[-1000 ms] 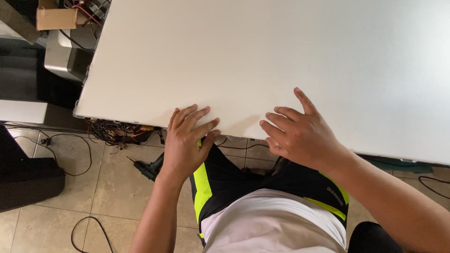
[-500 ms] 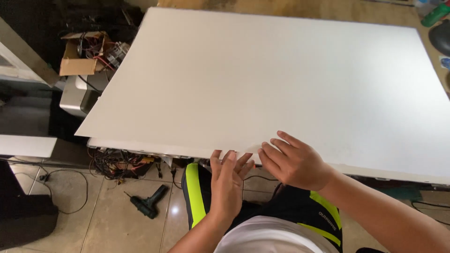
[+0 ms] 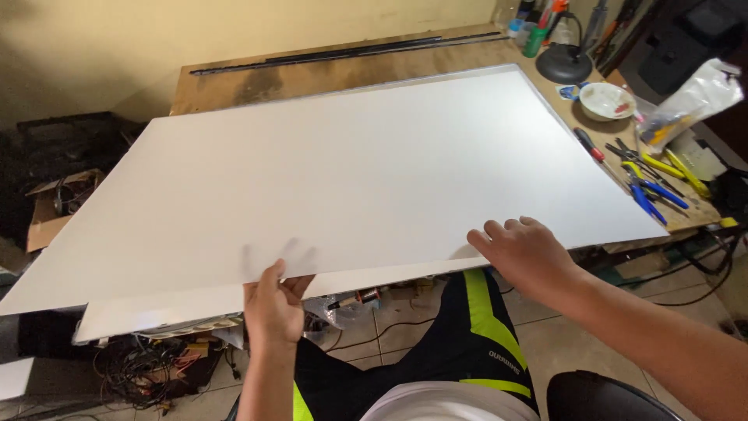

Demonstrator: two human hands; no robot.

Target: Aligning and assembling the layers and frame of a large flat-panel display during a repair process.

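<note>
A large white sheet (image 3: 374, 171) lies across the wooden desk (image 3: 296, 78), lifted slightly off a second white panel (image 3: 156, 308) beneath. The left hand (image 3: 273, 308) pinches the sheet's near edge, fingers underneath; the right hand (image 3: 526, 253) rests open-fingered on that edge. Pliers (image 3: 650, 191) lie at right.

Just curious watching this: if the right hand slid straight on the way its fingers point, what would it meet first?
The right hand lies on the white sheet, fingers pointing up-left across it. That way looks free: only bare sheet, probably as far as its far edge.
</note>
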